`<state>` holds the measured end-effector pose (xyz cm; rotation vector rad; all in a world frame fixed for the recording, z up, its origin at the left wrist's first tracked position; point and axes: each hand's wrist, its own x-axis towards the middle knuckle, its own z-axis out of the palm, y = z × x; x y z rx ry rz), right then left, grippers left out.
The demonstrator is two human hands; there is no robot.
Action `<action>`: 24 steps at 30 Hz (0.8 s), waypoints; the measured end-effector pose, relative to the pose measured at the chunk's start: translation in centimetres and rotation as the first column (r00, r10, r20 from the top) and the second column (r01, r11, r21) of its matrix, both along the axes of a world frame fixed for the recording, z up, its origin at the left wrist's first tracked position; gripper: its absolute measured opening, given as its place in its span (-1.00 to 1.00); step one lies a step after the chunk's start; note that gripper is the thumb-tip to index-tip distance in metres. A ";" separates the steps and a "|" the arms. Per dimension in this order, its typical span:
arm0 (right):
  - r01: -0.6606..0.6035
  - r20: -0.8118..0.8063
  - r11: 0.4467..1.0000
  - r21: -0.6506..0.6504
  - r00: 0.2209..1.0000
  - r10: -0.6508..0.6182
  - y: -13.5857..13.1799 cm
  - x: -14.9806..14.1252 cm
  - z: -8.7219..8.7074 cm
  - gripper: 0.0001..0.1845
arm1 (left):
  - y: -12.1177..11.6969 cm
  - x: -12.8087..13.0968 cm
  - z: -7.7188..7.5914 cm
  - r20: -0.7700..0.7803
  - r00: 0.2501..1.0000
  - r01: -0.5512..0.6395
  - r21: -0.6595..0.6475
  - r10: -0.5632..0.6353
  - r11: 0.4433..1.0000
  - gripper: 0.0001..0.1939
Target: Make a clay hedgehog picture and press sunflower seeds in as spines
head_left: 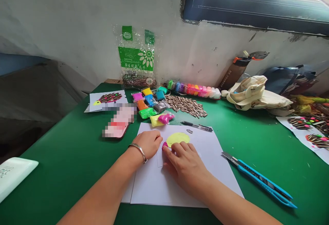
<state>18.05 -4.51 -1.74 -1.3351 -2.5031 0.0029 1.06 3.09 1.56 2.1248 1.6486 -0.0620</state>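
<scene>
My left hand (148, 145) rests curled on a white paper sheet (164, 184), a metal bangle (140, 151) on its wrist. Its fingers almost touch a flat yellow clay oval (178, 139) stuck on the paper. My right hand (185, 163) lies just below that oval, its fingertips pressed on a small piece of pink clay (165, 145) at the oval's left edge. Part of the pink piece is hidden under those fingers.
Beyond the paper lie small clay packets (151, 103) and a pile of sunflower seed shells (185, 106). A blue utility knife (259, 180) lies to the right. A pen (197, 126), a blurred phone (119, 120) and seed-decorated pictures (108, 98) share the green tabletop (64, 153).
</scene>
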 end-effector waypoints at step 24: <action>0.043 0.024 0.996 -0.073 0.999 -0.041 0.2 -0.1 0.2 -0.54 | -0.4 -0.5 0.0 0.199 0.974 0.120 -0.055 -0.107 0.991 -0.73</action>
